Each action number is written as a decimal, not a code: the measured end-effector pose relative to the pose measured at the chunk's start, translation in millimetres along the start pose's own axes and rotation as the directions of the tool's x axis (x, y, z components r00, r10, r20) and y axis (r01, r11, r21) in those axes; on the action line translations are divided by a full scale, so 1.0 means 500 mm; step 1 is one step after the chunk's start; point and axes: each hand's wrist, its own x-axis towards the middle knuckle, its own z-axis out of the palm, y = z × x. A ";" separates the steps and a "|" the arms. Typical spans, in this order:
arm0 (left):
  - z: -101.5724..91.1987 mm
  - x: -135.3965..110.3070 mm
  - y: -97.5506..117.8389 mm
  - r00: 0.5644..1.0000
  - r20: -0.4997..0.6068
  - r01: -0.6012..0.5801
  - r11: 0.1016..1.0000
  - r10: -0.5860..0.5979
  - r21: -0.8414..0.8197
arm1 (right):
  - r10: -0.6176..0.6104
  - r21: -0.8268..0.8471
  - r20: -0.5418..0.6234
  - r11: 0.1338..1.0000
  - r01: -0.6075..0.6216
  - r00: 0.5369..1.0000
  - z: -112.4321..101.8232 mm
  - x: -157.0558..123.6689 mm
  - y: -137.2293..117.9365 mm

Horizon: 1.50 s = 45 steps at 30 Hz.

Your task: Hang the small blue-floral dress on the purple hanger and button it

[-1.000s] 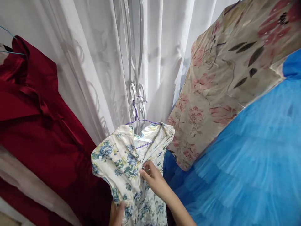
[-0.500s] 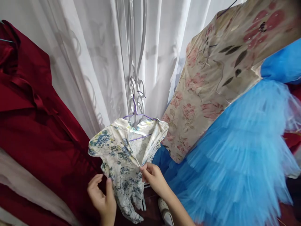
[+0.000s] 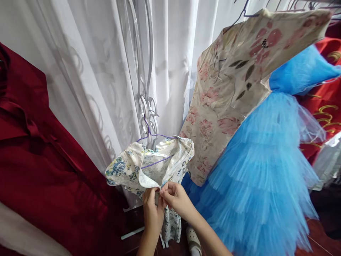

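A white dress with blue and yellow flowers (image 3: 125,165) hangs by its shoulders on a thin purple hanger (image 3: 149,133). Its front neckline gapes, and the hanger's lower bar crosses the opening. At the bottom of that opening my left hand (image 3: 153,209) pinches the cloth edge. My right hand (image 3: 174,197) grips the front right beside it, thumb and forefinger together, the two hands almost touching. Whatever small fastening may lie between the fingertips is hidden. Below the hands hangs the dress's narrow lower part (image 3: 171,225).
The hanger hooks onto a white curled metal stand (image 3: 144,103) before white curtains (image 3: 87,67). A dark red garment (image 3: 48,170) hangs at left. To the right hang a beige floral garment (image 3: 213,117) and a tiered blue tulle dress (image 3: 255,167). A shoe (image 3: 193,238) shows on the floor.
My left hand has moved right and up from the dress's side to the front edge beside my right hand. The neckline is folded wider. The view has shifted slightly right.
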 end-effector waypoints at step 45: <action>-0.157 0.328 0.171 0.878 -0.146 -0.435 0.887 0.456 0.158 | -0.420 -0.013 -0.034 0.908 0.420 0.907 -0.031 0.158 -0.172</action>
